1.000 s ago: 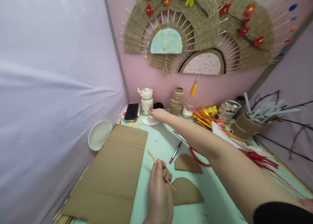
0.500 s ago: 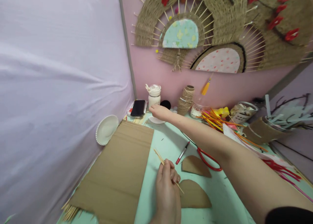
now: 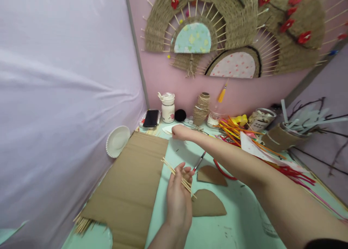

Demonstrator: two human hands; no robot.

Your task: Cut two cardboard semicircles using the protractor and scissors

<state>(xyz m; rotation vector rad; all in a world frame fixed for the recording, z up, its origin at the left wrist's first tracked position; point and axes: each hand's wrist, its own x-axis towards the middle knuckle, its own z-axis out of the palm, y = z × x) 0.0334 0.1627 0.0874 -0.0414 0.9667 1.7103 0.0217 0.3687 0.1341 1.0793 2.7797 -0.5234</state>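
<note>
My left hand [image 3: 178, 198] is low in the middle, its fingers closed on a small bundle of thin bamboo skewers [image 3: 175, 172] that slant up to the left over the green table. It hovers between a large cardboard sheet [image 3: 130, 183] and a half-round cardboard piece [image 3: 208, 204]. My right arm stretches across to the back of the table. There my right hand [image 3: 179, 132] is curled closed beside a white half-round paper piece [image 3: 168, 129]; what it grips is hidden.
A second cardboard half-round [image 3: 211, 175], a red pen [image 3: 198, 162] and red-handled scissors [image 3: 220, 170] lie under my right arm. At the back stand a white jar [image 3: 168, 107], a phone [image 3: 151, 118], a twine spool [image 3: 201, 108] and pipe cleaners [image 3: 233, 128]. A paper plate [image 3: 117, 141] lies left.
My right hand has drawn back from the white jar toward the white paper piece. My left hand has loosened and shifted up; the skewers now fan across its fingers.
</note>
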